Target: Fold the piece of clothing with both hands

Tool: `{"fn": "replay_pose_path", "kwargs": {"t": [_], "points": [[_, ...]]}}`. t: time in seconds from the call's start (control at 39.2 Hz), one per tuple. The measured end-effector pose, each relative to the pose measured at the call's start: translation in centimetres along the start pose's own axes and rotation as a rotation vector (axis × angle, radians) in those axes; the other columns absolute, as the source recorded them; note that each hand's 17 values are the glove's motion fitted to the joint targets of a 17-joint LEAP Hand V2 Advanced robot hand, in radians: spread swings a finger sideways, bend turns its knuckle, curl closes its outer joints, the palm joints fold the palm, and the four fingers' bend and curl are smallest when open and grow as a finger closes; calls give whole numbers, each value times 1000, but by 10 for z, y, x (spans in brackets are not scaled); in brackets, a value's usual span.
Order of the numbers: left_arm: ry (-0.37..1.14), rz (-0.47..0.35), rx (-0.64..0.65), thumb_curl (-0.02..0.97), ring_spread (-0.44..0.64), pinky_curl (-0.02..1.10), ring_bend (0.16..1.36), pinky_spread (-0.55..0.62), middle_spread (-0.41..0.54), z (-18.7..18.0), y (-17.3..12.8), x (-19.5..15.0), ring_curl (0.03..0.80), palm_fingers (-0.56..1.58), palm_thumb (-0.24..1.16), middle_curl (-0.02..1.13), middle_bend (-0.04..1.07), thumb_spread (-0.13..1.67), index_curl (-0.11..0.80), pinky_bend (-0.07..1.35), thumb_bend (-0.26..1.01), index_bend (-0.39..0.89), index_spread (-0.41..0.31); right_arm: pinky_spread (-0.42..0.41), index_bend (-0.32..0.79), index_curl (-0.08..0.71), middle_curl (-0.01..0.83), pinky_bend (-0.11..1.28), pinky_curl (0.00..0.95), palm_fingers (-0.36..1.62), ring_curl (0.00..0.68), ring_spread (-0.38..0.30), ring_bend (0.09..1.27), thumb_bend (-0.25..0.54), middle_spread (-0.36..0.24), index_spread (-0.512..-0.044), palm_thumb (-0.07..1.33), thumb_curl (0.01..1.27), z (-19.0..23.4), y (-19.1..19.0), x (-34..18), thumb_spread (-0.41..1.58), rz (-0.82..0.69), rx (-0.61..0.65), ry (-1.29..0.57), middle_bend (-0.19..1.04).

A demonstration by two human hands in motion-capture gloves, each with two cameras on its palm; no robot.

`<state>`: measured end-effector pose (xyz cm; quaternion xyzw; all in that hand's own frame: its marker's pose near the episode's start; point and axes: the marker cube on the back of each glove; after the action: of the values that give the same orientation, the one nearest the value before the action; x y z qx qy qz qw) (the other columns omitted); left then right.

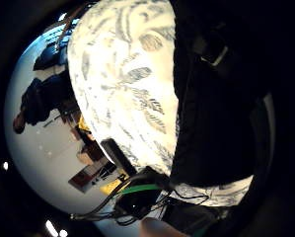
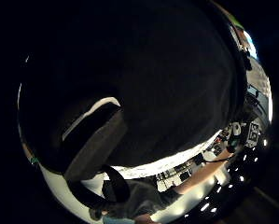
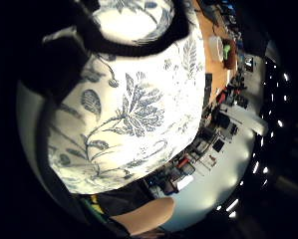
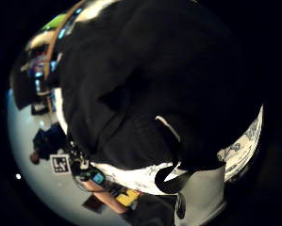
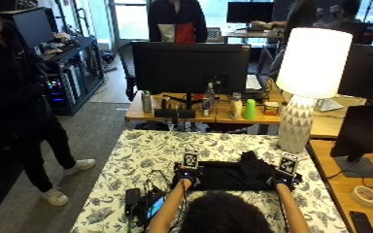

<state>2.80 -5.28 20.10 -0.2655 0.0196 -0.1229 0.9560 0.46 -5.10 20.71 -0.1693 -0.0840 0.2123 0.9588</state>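
Lying across the floral tablecloth [image 5: 174, 145] just in front of the person, the black garment [image 5: 228, 175] runs with its long axis from left to right, a low dark band, with a raised bunch of cloth toward its right end.

At its left end, the left hand [image 5: 186, 183] sits on the cloth's edge, forearm reaching straight up from beside the person's head. From the outside view the fingers cannot be made out. The left palm views show black cloth filling most of the frame close against the palm, with the patterned tablecloth beside it, but I cannot tell whether the hand grips it.

At the right end, the right hand [image 5: 282, 183] mirrors the pose, forearm straight up the view, resting at the garment's edge near the bunched part. Its palm views likewise show black fabric pressed close, folds and a seam visible; whether the fingers pinch it cannot be told.
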Motion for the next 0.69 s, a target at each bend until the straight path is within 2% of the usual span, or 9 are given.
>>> {"fn": "replay_pose_path", "kwargs": {"t": [0.1,0.15,0.18,0.2,0.28,0.31,0.46,0.61,0.69], "points": [[9,16,17,200,131,412,641,143,133,4,-4,1,394,170,84,287,160,1176,238,678,-23,128,-18,165,13,206,366,692,422,442,417,67,505,-49,-1,-246,634,229,7,-6,1,1132,66,24,-2,121],[12,39,13,200,152,408,636,162,142,5,-3,2,389,170,81,287,161,1166,243,674,-22,140,-17,134,-22,174,371,739,421,509,409,63,537,-40,-1,-243,620,230,6,-7,0,1125,71,42,1,188],[14,43,8,201,161,407,635,169,144,5,-3,2,386,167,81,287,162,1166,243,677,-21,134,-17,138,-5,167,362,749,419,489,406,70,546,-37,6,-241,615,231,5,-9,-1,1123,76,60,1,168],[16,43,5,201,169,404,637,175,147,6,-2,2,382,172,76,286,161,1161,245,675,-22,138,-16,107,-18,157,387,756,422,557,407,54,550,-37,-8,-238,607,230,4,-12,-1,1115,81,78,-1,251],[15,50,9,203,187,400,637,189,152,6,-1,3,374,173,73,285,160,1154,248,677,-20,136,-16,91,-1,132,387,777,424,527,407,56,564,-30,-5,-237,598,232,2,-10,-1,1107,97,75,-7,250],[15,56,16,203,192,397,639,192,155,6,-1,3,372,172,72,285,161,1152,249,673,-20,136,-15,34,10,133,403,803,435,632,422,19,590,-27,-13,-244,599,234,2,-8,-1,1099,107,57,-8,283],[13,66,22,201,221,390,640,216,163,6,-1,4,364,167,57,283,160,1150,255,675,-23,137,-16,-158,52,125,415,806,414,919,423,-92,648,27,-37,-245,710,255,1,-9,3,1124,135,50,-56,306],[1,65,30,202,238,385,645,232,170,7,-1,3,358,166,50,281,160,1149,260,676,-19,137,-15,-243,46,127,448,753,410,1073,451,-168,708,74,-87,-229,845,280,1,-4,-5,1132,37,-19,-148,362],[-7,30,27,203,243,383,647,238,171,7,0,-2,355,165,48,281,160,1149,262,677,-18,136,-15,-262,118,160,472,732,419,1186,471,-193,727,111,-115,-218,938,300,-5,-10,-5,1116,18,18,-186,396]]}}
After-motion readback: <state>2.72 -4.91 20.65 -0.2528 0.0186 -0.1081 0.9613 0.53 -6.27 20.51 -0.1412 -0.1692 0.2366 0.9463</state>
